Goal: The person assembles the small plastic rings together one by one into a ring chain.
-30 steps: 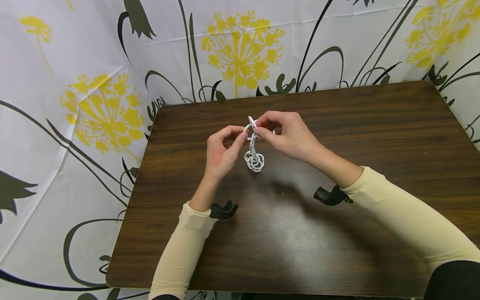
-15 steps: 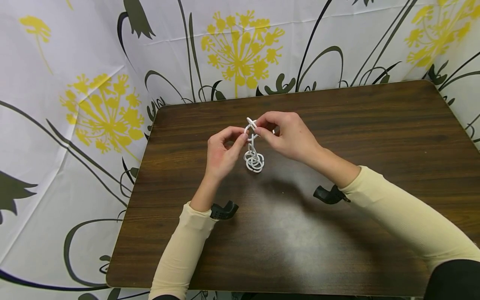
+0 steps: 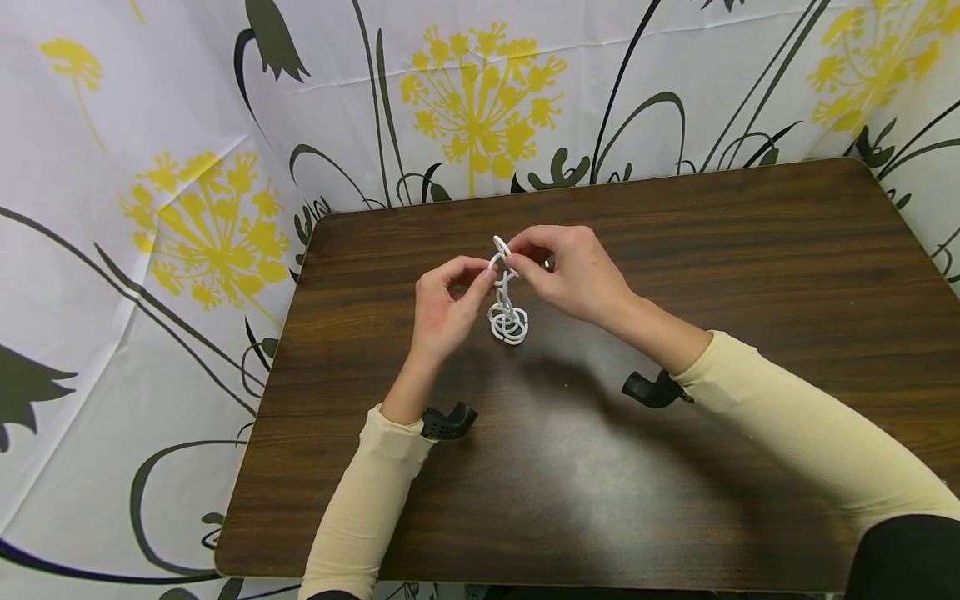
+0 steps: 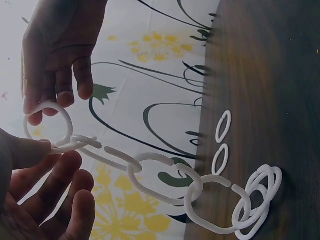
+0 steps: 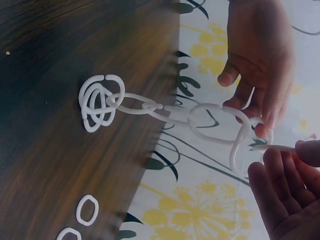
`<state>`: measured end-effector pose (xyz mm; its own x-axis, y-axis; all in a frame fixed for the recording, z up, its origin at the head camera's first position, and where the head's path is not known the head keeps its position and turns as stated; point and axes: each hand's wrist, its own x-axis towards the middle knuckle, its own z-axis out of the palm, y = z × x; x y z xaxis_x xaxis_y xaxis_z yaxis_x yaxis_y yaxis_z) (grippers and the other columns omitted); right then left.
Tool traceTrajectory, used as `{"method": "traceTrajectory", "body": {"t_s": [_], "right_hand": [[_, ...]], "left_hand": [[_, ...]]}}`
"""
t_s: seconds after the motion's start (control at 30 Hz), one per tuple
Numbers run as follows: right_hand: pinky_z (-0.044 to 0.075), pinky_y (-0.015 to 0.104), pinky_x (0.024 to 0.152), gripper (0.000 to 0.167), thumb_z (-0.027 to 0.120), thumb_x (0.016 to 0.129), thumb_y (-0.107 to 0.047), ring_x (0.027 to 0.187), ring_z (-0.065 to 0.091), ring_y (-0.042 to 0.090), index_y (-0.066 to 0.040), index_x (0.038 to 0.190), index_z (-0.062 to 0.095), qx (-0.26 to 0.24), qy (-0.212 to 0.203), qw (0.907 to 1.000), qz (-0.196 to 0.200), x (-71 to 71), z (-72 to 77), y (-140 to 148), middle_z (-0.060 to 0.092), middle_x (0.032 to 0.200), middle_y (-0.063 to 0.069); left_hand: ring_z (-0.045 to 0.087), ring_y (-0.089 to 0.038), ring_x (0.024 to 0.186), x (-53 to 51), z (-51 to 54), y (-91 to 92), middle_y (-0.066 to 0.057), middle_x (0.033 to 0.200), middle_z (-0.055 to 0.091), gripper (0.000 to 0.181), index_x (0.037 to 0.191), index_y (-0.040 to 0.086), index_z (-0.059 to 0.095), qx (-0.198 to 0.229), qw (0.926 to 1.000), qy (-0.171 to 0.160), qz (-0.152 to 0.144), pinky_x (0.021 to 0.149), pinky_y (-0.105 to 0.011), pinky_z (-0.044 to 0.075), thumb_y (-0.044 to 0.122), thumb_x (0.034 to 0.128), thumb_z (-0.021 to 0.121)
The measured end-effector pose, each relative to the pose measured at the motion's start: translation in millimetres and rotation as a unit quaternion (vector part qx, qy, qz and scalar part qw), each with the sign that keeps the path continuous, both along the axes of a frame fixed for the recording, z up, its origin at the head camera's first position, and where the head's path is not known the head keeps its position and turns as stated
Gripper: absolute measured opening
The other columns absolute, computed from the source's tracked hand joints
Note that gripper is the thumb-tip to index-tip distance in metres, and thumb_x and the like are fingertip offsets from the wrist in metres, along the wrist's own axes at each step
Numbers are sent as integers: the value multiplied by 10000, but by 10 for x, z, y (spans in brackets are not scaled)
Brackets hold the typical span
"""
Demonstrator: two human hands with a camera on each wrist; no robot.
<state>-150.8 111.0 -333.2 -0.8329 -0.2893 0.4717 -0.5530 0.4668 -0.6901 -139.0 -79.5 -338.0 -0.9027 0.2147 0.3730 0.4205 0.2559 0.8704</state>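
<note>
A chain of white plastic C-shaped links (image 4: pixel 155 194) hangs between my hands and the table. Its lower end lies in a small heap (image 3: pixel 509 327) on the tabletop. My left hand (image 3: pixel 446 304) pinches the top link between thumb and index finger, its other fingers loosely bent in the left wrist view. My right hand (image 3: pixel 577 267) pinches another white link (image 4: pixel 70 124) by its upper part, right against the top of the chain. The two links touch or cross; whether they are joined I cannot tell. Fingers partly hide both links.
Two loose white links (image 4: pixel 229 121) lie on the dark wood-grain table (image 3: pixel 712 275) beyond the chain, mostly hidden by my right hand in the head view. A white cloth (image 3: pixel 337 108) with yellow and grey flowers hangs behind and to the left.
Both hands stay nearly in place, the right shifting very slightly left. The link in my right hand has turned a little, standing more upright. The heap on the table has not moved.
</note>
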Motion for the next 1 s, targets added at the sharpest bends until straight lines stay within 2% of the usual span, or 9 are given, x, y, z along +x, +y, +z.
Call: {"method": "traceTrajectory", "body": {"t_s": [0.23,0.33,0.43,0.57,0.67,0.83,0.9,1.0], "right_hand": [[491,267,659,97,701,912,-154,726,608,91,-71,952,730,-260,-546,9981,-122,-35,-15,13,689,802,-13],[495,283,666,89,701,906,-138,721,605,100,-58,941,721,-414,-625,9971,-135,-41,-30,25,683,803,-1],[496,287,624,74,691,905,-112,683,615,116,-47,937,706,-608,-655,9958,-195,-48,-43,38,679,782,16],[503,251,560,61,661,901,-70,624,636,154,-21,930,684,-1079,-827,9904,-263,-72,-53,50,681,749,71],[531,236,567,76,637,890,-42,622,653,188,20,924,667,-1459,-1059,9833,-265,-60,-15,56,684,761,129],[581,330,611,90,627,878,-24,648,679,218,52,922,647,-1924,-1489,9698,-150,-90,-27,70,685,795,156],[586,344,619,83,642,874,-23,669,690,228,45,922,648,-2137,-1676,9624,-71,-120,-64,75,689,808,148],[589,334,625,88,663,871,-14,692,701,212,53,925,646,-2437,-2014,9487,85,-122,-64,67,701,829,174]], "left_hand": [[617,-284,715,14,-1,11,-237,800,679,98,931,-124,692,-53,9999,123,47,593,-267,497,-37,901,657],[617,-290,711,15,-7,13,-240,794,680,95,925,-123,691,-69,9998,163,41,593,-318,495,-39,899,658],[620,-314,720,1,-29,3,-236,800,679,95,929,-122,691,-54,9999,122,77,598,-307,495,-38,896,660],[627,-341,733,-102,-185,-48,-189,808,691,107,945,-86,708,71,9999,44,98,591,-245,490,8,904,676],[634,-320,735,-176,-300,-85,-144,809,699,122,955,-57,718,119,9999,16,92,585,-223,488,52,907,689],[614,-352,732,-65,-112,-50,-221,827,686,112,949,-121,690,161,9998,-90,44,597,-192,479,-24,900,663],[607,-321,728,-12,-25,-30,-250,835,678,100,942,-132,685,133,9998,-141,46,601,-178,468,-50,895,653],[599,-201,721,-6,-5,-29,-221,851,685,104,948,-106,696,-27,9997,-231,88,604,-168,456,-21,902,660]]}}
